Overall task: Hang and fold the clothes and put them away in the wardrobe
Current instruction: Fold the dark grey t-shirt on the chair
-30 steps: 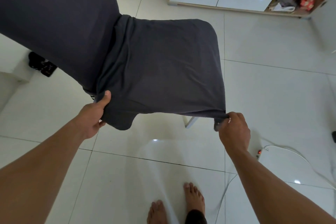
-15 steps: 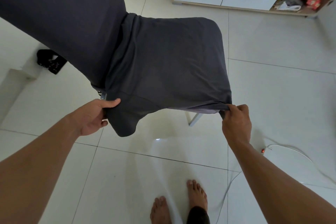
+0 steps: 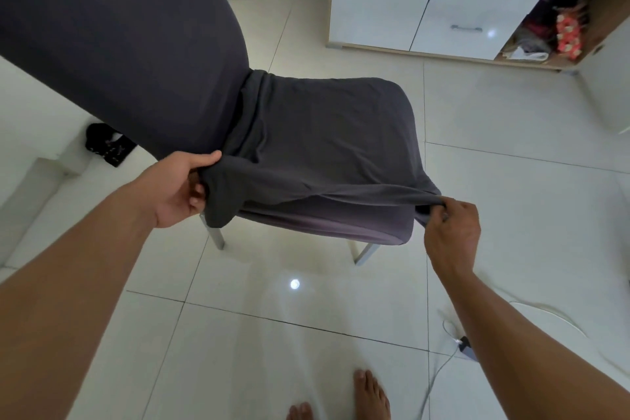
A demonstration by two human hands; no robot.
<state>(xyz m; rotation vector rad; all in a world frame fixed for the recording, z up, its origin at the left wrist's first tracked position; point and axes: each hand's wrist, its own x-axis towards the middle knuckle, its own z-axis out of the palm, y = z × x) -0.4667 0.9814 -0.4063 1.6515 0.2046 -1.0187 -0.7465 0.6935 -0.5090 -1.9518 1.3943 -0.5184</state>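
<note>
- Right now the left hand (image 3: 180, 189) clutches one near corner of the dark grey shirt (image 3: 324, 133); the right hand (image 3: 451, 232) pinches the other.
- Beyond the fingers, the shirt lies spread over the seat of the chair (image 3: 341, 232).
- Folding looks in hand; next, I'd guess, both corners travel forward, kept level.

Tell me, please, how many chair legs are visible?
2. One chair leg stands below the left hand, the other beside the right hand; others may be hidden under the grey garment.
</note>
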